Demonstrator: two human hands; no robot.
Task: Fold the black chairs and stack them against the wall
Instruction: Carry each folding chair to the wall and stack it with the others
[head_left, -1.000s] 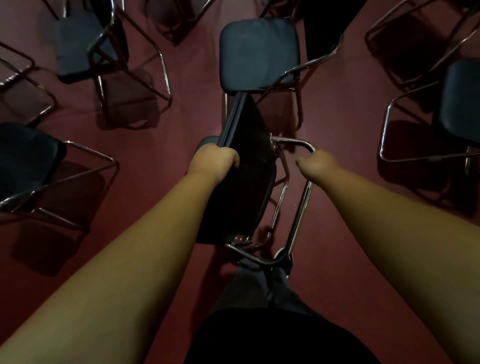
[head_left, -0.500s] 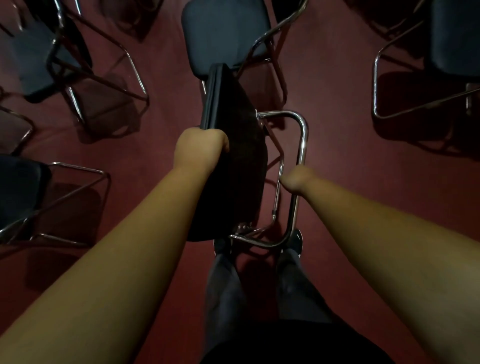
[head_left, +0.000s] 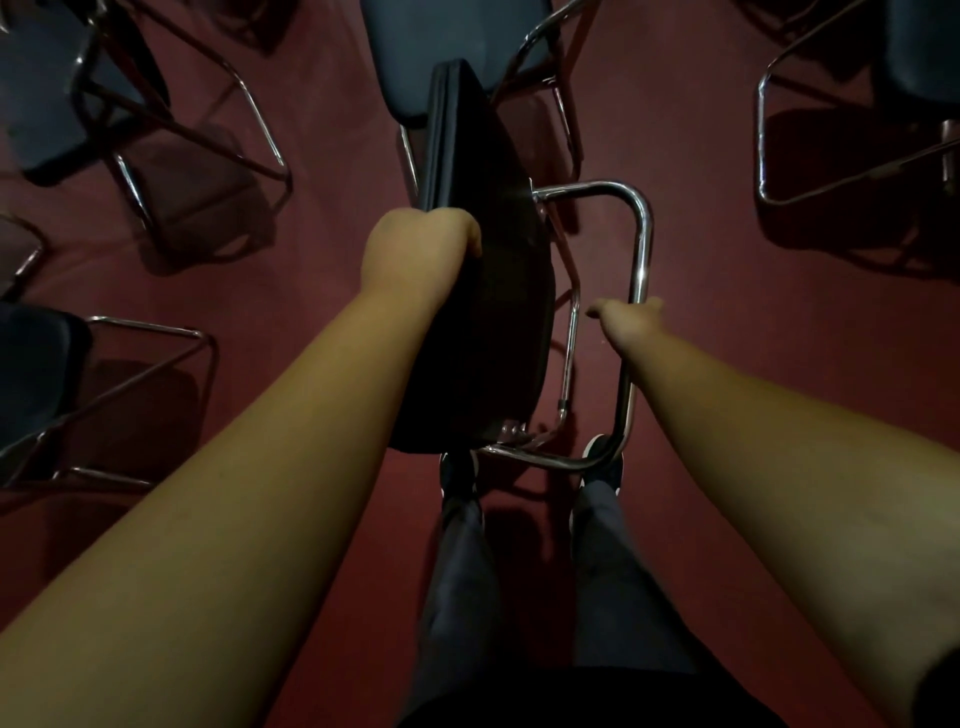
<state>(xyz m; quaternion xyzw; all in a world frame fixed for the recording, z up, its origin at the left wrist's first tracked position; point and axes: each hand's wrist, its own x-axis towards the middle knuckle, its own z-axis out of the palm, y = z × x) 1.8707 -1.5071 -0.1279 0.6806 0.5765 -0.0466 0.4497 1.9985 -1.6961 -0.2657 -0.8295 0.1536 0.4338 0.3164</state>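
Observation:
A black padded folding chair (head_left: 488, 291) with a chrome tube frame (head_left: 642, 244) hangs partly folded in front of me, its seat turned on edge. My left hand (head_left: 418, 249) grips the edge of the black seat. At the chrome side tube my right hand (head_left: 626, 319) has thumb and fingers spread apart, the palm against the tube. Whether the fingers wrap the tube is hidden. The frame's lower bar sits just above my shoes.
Unfolded black chairs stand all around on the dark red floor: one straight ahead (head_left: 447, 57), two at left (head_left: 78, 93) (head_left: 47, 374), one at right (head_left: 909, 104). My legs (head_left: 524, 597) and shoes are below the held chair.
My right hand slid down the chrome tube from its top bend to mid-length and its fingers spread. The seat stays gripped in my left hand. The view has moved forward.

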